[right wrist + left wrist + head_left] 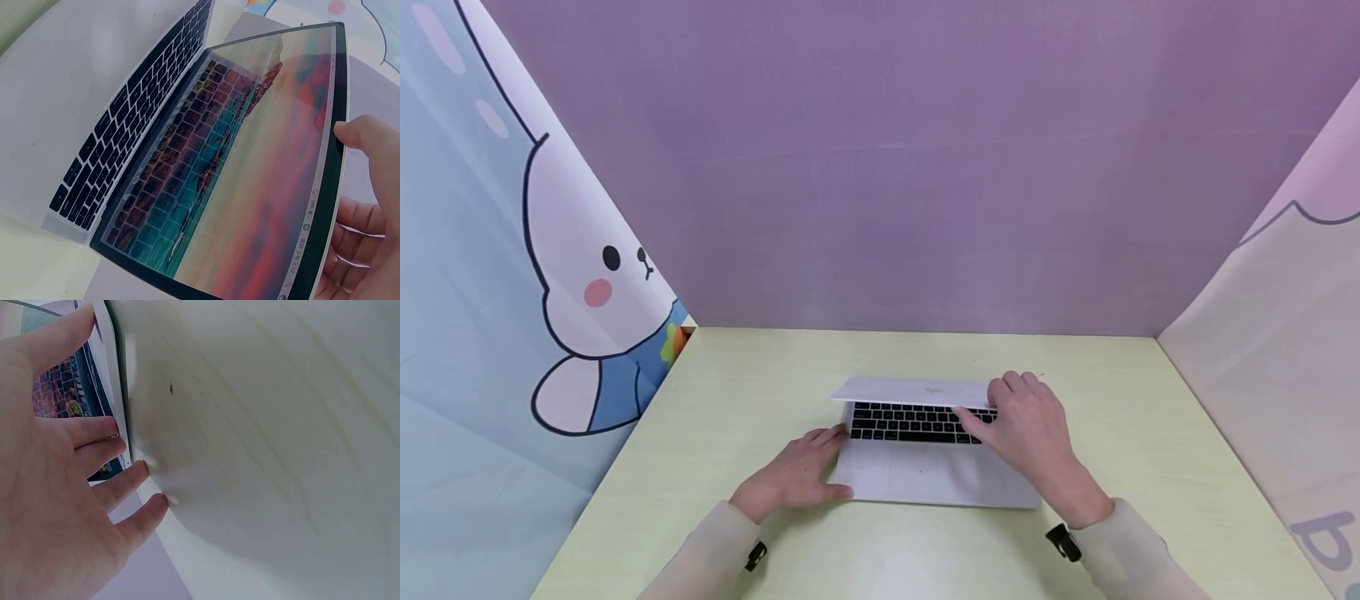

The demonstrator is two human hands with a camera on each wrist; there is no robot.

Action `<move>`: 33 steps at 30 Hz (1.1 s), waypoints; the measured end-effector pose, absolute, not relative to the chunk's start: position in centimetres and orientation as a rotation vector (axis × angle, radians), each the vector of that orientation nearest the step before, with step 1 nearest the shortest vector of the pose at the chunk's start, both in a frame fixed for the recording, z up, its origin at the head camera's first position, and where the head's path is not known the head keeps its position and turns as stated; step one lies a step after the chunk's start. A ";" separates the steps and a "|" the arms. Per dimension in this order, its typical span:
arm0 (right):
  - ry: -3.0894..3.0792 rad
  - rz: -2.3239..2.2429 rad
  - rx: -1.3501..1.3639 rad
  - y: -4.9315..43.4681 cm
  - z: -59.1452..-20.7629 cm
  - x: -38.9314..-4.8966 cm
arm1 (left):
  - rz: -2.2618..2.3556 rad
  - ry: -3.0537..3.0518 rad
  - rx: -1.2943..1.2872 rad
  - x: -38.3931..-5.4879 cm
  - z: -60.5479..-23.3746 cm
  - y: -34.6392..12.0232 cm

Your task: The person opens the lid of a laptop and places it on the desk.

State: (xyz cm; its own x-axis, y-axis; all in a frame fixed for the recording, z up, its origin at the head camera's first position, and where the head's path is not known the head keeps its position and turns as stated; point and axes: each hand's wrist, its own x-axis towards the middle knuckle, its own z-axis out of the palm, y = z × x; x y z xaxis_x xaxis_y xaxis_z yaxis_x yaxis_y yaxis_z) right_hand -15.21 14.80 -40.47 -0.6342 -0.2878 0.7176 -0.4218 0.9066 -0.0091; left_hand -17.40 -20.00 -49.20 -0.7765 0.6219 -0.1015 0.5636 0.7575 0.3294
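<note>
A silver laptop [932, 479] sits on the table, its lid [902, 389] partly raised and tilted forward over the black keyboard [902, 422]. My right hand [1033, 425] pinches the lid near its right corner; in the right wrist view the thumb [355, 132] presses the screen's dark border while the other fingers lie behind. The lit screen [269, 162] shows a sunset seascape and a reflection of the keys. At the base's left side, my left hand [797, 471] touches the edge with fairly straight, spread fingers [125, 484], its thumb at the front left corner.
A pale wooden tabletop [760, 375] surrounds the laptop. Behind it hangs a purple cloth [925, 183]. A blue rabbit-print cloth [467, 350] borders the left side, and a pale printed cloth [1277, 350] borders the right. Black straps hang at both sleeve cuffs.
</note>
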 end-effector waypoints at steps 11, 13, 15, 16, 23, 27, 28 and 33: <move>-2.232 0.219 0.508 14.6 -40.1 -15.6 | 0.432 2.748 0.931 -17.5 -49.4 -20.0; -2.220 0.216 0.509 14.6 -39.9 -15.7 | 0.432 2.746 0.931 -17.5 -49.5 -20.0; -2.203 0.211 0.506 14.5 -39.8 -15.8 | 0.431 2.748 0.934 -17.5 -49.6 -20.0; -2.195 0.207 0.502 14.5 -39.7 -15.9 | 0.429 2.749 0.935 -17.5 -49.6 -20.0; -2.156 0.171 0.476 14.4 -39.4 -16.3 | 0.432 2.743 0.926 -17.6 -49.6 -19.9; -2.150 0.165 0.467 14.4 -39.4 -16.5 | 0.426 2.746 0.925 -17.6 -49.7 -19.9; -2.152 0.165 0.465 14.4 -39.4 -16.5 | 0.431 2.746 0.925 -17.6 -49.7 -19.9; -2.175 0.174 0.453 14.4 -39.6 -16.7 | 0.431 2.746 0.922 -17.6 -49.7 -19.9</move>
